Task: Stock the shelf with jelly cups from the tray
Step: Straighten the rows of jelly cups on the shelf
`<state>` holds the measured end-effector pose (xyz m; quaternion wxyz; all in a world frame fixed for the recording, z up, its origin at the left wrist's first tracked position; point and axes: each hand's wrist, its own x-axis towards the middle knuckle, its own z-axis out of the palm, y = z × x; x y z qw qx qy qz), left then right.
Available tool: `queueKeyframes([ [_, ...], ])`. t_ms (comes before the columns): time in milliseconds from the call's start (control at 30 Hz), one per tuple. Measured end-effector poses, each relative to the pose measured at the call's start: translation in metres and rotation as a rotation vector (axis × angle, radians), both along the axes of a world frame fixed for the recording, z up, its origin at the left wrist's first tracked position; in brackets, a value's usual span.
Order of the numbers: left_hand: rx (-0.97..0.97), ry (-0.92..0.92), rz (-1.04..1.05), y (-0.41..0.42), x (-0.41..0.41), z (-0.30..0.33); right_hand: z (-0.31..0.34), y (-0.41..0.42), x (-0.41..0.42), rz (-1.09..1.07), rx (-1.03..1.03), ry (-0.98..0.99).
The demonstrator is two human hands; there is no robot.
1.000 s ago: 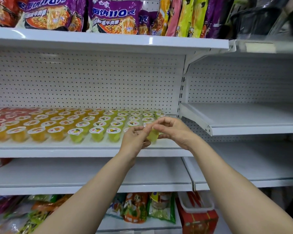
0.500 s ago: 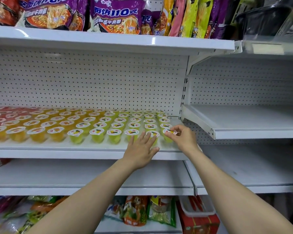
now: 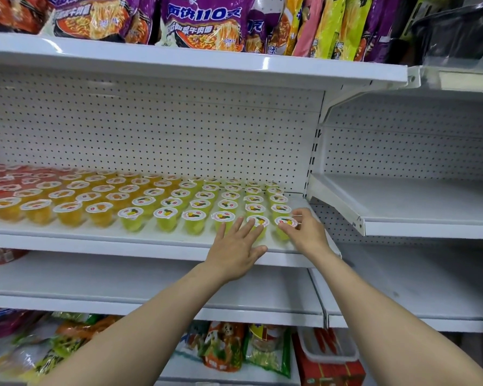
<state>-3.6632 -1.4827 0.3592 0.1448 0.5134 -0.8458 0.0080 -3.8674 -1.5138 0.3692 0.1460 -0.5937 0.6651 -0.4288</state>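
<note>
Left hand (image 3: 236,247) flat, fingers (image 3: 252,227) spread; right hand (image 3: 304,231) with fingers seemingly curled, pinching

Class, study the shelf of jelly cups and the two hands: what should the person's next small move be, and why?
Probably let go of the rightmost front green cup and draw the right hand back. The cup stands upright on the shelf, in line with the front row, closing its right end. The left hand lies flat, fingers straight, against the neighbouring cup, holding nothing.

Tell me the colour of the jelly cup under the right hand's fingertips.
Yellow-green jelly cup, white printed lid; head view.
</note>
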Motion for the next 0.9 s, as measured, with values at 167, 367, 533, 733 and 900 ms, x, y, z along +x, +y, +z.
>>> queueKeyframes([
  [167,0.002,0.04,-0.006,0.0,0.001,0.004,0.013,0.008,0.006,-0.035,0.074,0.116],
  [367,-0.14,0.329,0.028,-0.003,0.049,0.04,0.066,0.024,0.05,-0.042,-0.007,0.466],
  [533,-0.165,0.328,0.229,-0.005,0.14,0.078,0.104,0.028,0.137,0.062,-0.059,0.658],
  [733,-0.195,0.278,0.357,0.006,0.258,0.097,0.119,0.036,0.267,0.177,-0.07,0.674],
  [900,-0.194,0.28,0.401,0.027,0.354,0.105,0.124,0.053,0.366,0.226,-0.091,0.642],
])
